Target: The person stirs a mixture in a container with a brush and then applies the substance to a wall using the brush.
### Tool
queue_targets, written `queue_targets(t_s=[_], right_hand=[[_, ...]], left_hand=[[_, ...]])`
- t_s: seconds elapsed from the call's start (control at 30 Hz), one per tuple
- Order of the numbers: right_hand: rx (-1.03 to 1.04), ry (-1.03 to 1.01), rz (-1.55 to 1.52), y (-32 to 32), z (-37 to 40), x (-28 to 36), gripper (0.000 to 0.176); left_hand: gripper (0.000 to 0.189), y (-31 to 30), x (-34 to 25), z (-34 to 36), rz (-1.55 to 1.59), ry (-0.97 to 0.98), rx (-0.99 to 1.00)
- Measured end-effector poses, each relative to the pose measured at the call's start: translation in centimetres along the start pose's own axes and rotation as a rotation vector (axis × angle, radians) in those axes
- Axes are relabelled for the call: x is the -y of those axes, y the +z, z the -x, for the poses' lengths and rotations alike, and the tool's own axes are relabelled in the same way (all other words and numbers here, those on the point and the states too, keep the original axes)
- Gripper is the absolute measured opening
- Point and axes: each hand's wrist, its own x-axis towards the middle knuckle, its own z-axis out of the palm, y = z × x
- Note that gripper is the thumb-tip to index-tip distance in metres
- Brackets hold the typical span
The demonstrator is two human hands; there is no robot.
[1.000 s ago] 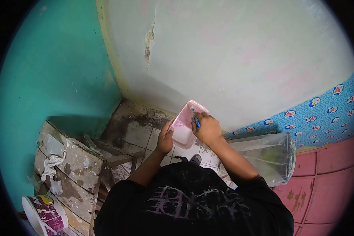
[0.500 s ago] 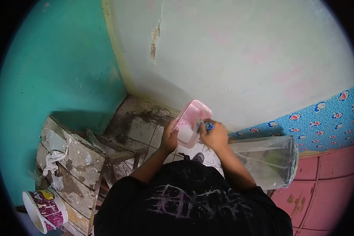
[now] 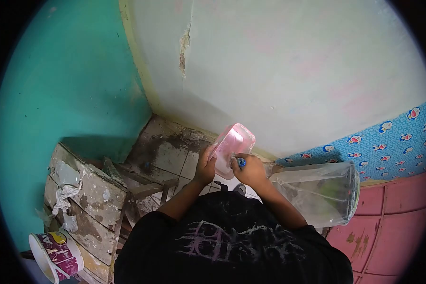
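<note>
A pink plastic tub [image 3: 232, 142] with whitish material in it is tilted in front of my body. My left hand [image 3: 205, 165] grips its left side, fingers wrapped round the edge. My right hand [image 3: 249, 169] is closed round a tool with a blue handle end [image 3: 242, 162], at the lower right of the tub. The working end of the tool is hidden by the hand and the tub.
A paint-spattered wooden stand [image 3: 87, 194] with crumpled plastic stands at the left, with a white and purple bucket [image 3: 64, 255] beside it. A plastic-wrapped object [image 3: 317, 194] lies at the right. The pale wall [image 3: 270, 71] ahead has a crack [image 3: 183, 54].
My right hand has moved slightly left and down with the tool, toward the near end of the tub. The tub's tilt has shifted a little.
</note>
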Motion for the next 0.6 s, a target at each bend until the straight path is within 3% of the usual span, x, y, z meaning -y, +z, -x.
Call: queue_targets(t_s=[0.2,0.3,0.6], right_hand=[[-0.137,0.081,-0.15,-3.8,-1.0,0.8,0.026],[-0.331,-0.15,-0.121,-3.3,-2.5,-0.8,0.027],[0.148,-0.292,0.048,-1.5,0.5,1.3,0.031]], left_hand=[[0.04,-0.1,0.9,-0.7,0.13,-0.055,-0.028],[0.039,0.0,0.1,-0.9,0.113,-0.035,0.0],[0.038,-0.3,0.6,-1.2,0.092,-0.071,-0.004]])
